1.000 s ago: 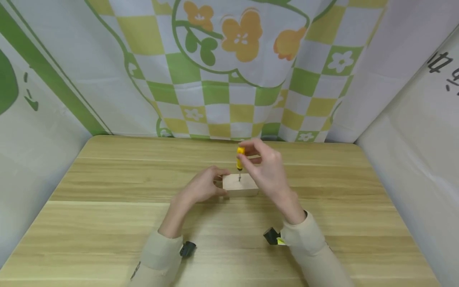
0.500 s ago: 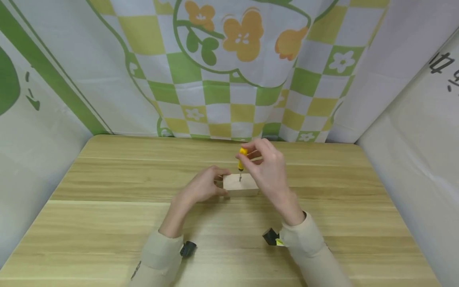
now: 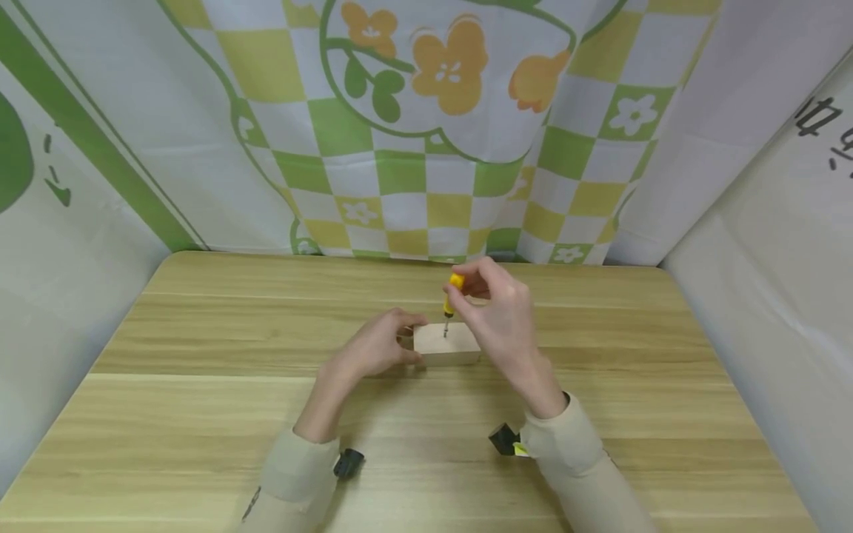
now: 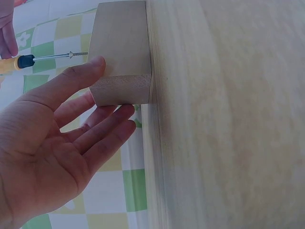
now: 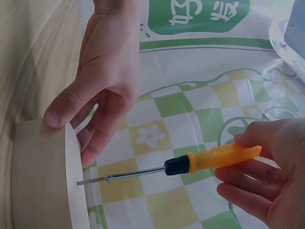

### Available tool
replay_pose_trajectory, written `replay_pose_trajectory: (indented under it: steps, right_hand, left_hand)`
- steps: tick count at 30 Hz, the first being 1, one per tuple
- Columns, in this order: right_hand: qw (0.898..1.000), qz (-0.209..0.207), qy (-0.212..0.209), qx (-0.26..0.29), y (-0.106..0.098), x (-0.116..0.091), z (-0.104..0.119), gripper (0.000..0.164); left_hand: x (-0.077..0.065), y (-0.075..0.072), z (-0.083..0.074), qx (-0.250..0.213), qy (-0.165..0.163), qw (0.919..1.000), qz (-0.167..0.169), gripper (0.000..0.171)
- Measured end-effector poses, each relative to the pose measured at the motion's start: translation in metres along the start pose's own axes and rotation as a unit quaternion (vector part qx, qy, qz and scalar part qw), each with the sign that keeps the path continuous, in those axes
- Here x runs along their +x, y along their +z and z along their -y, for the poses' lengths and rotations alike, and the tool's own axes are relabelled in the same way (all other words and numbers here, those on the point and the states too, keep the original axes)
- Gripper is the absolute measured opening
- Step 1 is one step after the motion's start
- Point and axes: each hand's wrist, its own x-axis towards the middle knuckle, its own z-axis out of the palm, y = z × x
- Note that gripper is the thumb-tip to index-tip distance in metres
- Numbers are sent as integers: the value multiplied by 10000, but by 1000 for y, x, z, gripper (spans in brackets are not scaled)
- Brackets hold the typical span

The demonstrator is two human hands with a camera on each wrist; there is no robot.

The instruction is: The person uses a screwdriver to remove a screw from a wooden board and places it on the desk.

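A pale wooden block (image 3: 456, 339) lies on the table. My left hand (image 3: 376, 344) grips its left end, thumb on the near side and fingers on the far side, as the left wrist view shows. A screw (image 5: 93, 181) stands in the block's top face with most of its thread exposed. The tip of a yellow screwdriver (image 5: 214, 159) with a black collar meets the screw head. My right hand (image 3: 500, 311) pinches the handle near its top between thumb and fingers. In the head view the screwdriver leans slightly to the right.
The wood-grain table (image 3: 213, 429) ends at a curtain (image 3: 426, 178) with green and yellow checks and flowers. White sheets hang at both sides. Black wrist cameras (image 3: 504, 439) sit at both cuffs, low over the tabletop.
The screwdriver's handle has tipped a little to the right, and my right hand has shifted slightly with it. The left hand and the block stay in place.
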Motion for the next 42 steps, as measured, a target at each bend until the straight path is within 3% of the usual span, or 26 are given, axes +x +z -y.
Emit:
replay_pose_trajectory:
  steps: [17,30,42]
  right_hand:
    - [9964,564,350,531,2,-5,2,21]
    - [9983,147,229,519,4,-4,-1,21]
    - [9985,422,106,333,-5,3,-2,18]
  left_hand:
    - [0,1,2,-73,-20,10000,-16,62]
    - [1,2,2,-63,41,10000,-22,62]
    - [1,1,2,2,-27,10000,2,64]
